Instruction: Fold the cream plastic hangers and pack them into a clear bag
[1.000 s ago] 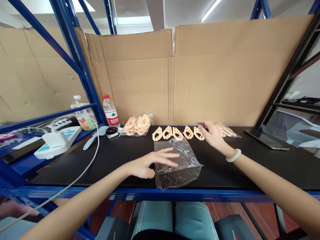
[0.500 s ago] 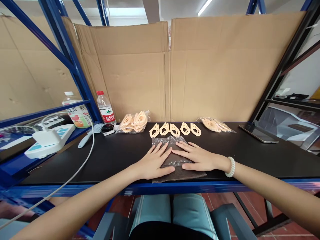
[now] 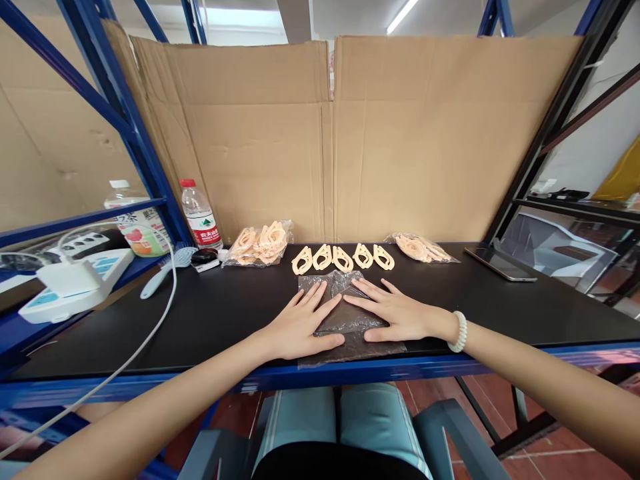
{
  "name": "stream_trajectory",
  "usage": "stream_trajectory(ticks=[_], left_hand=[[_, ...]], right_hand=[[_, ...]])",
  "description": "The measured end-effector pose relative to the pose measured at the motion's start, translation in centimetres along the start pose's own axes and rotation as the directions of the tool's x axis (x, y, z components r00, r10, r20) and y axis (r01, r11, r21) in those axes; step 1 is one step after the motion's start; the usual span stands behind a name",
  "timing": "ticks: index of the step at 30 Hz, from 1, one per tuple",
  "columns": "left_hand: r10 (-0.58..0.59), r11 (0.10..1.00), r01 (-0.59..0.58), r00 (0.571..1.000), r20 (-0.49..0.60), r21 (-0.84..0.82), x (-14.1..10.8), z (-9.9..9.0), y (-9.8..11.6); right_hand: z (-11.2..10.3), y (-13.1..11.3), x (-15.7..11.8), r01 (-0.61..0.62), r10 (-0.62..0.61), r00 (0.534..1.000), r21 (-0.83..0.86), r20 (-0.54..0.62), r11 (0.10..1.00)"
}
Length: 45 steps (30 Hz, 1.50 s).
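A clear plastic bag (image 3: 345,325) lies flat and wrinkled at the front edge of the black tabletop. My left hand (image 3: 305,323) rests palm down on its left part, fingers spread. On the right part lies my right hand (image 3: 393,312), also flat with fingers apart, a pale coiled band (image 3: 459,332) around that wrist. Just beyond the bag, several cream-coloured clips (image 3: 343,259), teardrop-shaped, form a row. Behind them on the left sits a filled clear bag (image 3: 261,244) of similar pieces; another filled bag (image 3: 423,248) is on the right.
A hairbrush (image 3: 167,270), a water bottle (image 3: 201,217) and a small black object (image 3: 205,257) stand or lie at the left. A white cable (image 3: 163,327) crosses from a power strip (image 3: 77,287). A tablet-like device (image 3: 500,264) lies far right. Cardboard (image 3: 425,140) walls the back.
The camera view has shifted slightly, so the scene sits a little further left. Both hands stay flat on the bag, and the clips and filled bags keep their places.
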<state>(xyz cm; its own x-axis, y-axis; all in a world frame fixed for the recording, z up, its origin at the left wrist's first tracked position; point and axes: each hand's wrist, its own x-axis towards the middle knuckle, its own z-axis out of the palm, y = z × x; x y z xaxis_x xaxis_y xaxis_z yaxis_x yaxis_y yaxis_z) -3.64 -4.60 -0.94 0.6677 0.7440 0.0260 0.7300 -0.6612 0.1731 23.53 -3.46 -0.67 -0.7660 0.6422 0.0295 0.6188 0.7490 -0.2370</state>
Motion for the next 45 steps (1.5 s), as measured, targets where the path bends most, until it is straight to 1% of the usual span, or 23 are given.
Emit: stream_trajectory(ticks=[1,2,3,4,5,6,7,9,11,12,15,17,19,23,26,29,32,33,35,37,40,42,45], left_hand=[[-0.004,1.000,0.004,1.000,0.009,-0.002,0.0,0.0,0.0],[-0.012,1.000,0.012,1.000,0.020,-0.001,0.0,0.0,0.1],[-0.021,1.000,0.021,0.999,0.030,0.002,0.0,0.0,0.2],[-0.030,1.000,0.030,0.999,0.038,0.008,0.0,0.0,0.3],[-0.037,0.999,0.036,0.998,0.044,0.013,0.0,-0.1,0.3],[-0.042,0.999,0.042,0.998,0.044,0.016,0.1,-0.1,0.4],[-0.045,0.999,0.045,0.998,0.036,0.015,0.1,-0.1,0.4],[-0.038,0.999,0.038,0.999,-0.010,0.001,0.1,-0.1,0.4],[0.001,1.000,-0.002,0.997,-0.081,-0.012,0.1,-0.1,0.3],[0.030,0.999,-0.031,0.993,-0.118,-0.013,0.1,-0.1,0.3],[0.117,0.993,-0.115,0.968,-0.221,0.021,0.1,-0.2,0.5],[0.163,0.987,-0.152,0.944,-0.285,0.061,-0.1,-0.5,0.6],[0.204,0.978,-0.179,0.916,-0.345,0.103,-0.3,-0.8,0.9],[0.242,0.970,-0.201,0.866,-0.438,0.138,-1.2,-1.4,1.5],[0.220,0.975,-0.204,0.850,-0.479,0.085,-2.1,-1.3,1.8],[0.167,0.981,-0.193,0.854,-0.493,-0.003,-3.1,-1.0,2.0],[0.087,0.974,-0.180,0.857,-0.509,-0.136,-3.9,-0.8,2.2],[0.075,0.967,-0.188,0.858,-0.508,-0.174,-4.1,-0.8,2.2],[0.095,0.954,-0.221,0.864,-0.495,-0.203,-4.3,-0.8,2.5],[0.138,0.951,-0.250,0.870,-0.474,-0.182,-4.3,-0.8,2.8],[0.184,0.956,-0.269,0.865,-0.467,-0.120,-4.1,-0.5,3.2],[0.209,0.959,-0.273,0.861,-0.464,-0.074,-4.0,-0.1,3.5],[0.242,0.962,-0.274,0.860,-0.449,-0.008,-4.0,0.4,3.6]], right_hand=[[-0.1,0.1,0.0,0.022,-0.022,1.000,0.017,-0.003,1.000],[-0.4,0.4,0.1,0.056,-0.055,0.998,0.042,-0.031,0.998],[-0.7,1.0,0.2,0.096,-0.090,0.992,0.065,-0.091,0.993],[-1.1,1.7,0.4,0.133,-0.117,0.977,0.080,-0.180,0.988],[-1.6,2.8,0.8,0.151,-0.121,0.948,0.082,-0.293,0.985],[-2.2,4.0,1.2,0.133,-0.097,0.910,0.062,-0.404,0.989],[-2.7,5.4,1.6,0.071,-0.042,0.877,0.043,-0.480,0.997],[-3.6,8.5,2.6,-0.066,0.060,0.837,0.008,-0.544,0.998],[-4.1,11.4,3.5,-0.171,0.138,0.839,-0.014,-0.527,0.985],[-4.1,12.6,4.0,-0.210,0.167,0.851,-0.032,-0.498,0.977],[-3.6,15.0,5.0,-0.215,0.175,0.886,-0.045,-0.428,0.976],[-3.2,15.7,5.4,-0.191,0.160,0.910,-0.045,-0.382,0.981],[-3.0,16.0,5.4,-0.177,0.149,0.926,-0.049,-0.348,0.983],[-3.7,15.5,4.3,-0.177,0.146,0.941,-0.076,-0.305,0.981],[-4.3,14.5,2.6,-0.188,0.151,0.945,-0.104,-0.291,0.977],[-4.1,13.2,0.5,-0.153,0.113,0.946,-0.109,-0.303,0.982],[-3.3,11.5,-1.7,-0.086,0.064,0.954,-0.061,-0.292,0.994],[-3.1,10.7,-2.4,-0.079,0.062,0.954,-0.046,-0.293,0.996],[-2.6,9.0,-3.9,-0.087,0.076,0.946,-0.019,-0.315,0.996],[-2.2,7.0,-5.3,-0.089,0.084,0.944,-0.002,-0.320,0.996],[-1.7,4.1,-7.0,-0.105,0.090,0.952,-0.035,-0.293,0.994],[-1.2,2.4,-7.8,-0.121,0.095,0.952,-0.073,-0.290,0.990],[-0.4,0.3,-8.7,-0.140,0.082,0.949,-0.172,-0.306,0.975]])
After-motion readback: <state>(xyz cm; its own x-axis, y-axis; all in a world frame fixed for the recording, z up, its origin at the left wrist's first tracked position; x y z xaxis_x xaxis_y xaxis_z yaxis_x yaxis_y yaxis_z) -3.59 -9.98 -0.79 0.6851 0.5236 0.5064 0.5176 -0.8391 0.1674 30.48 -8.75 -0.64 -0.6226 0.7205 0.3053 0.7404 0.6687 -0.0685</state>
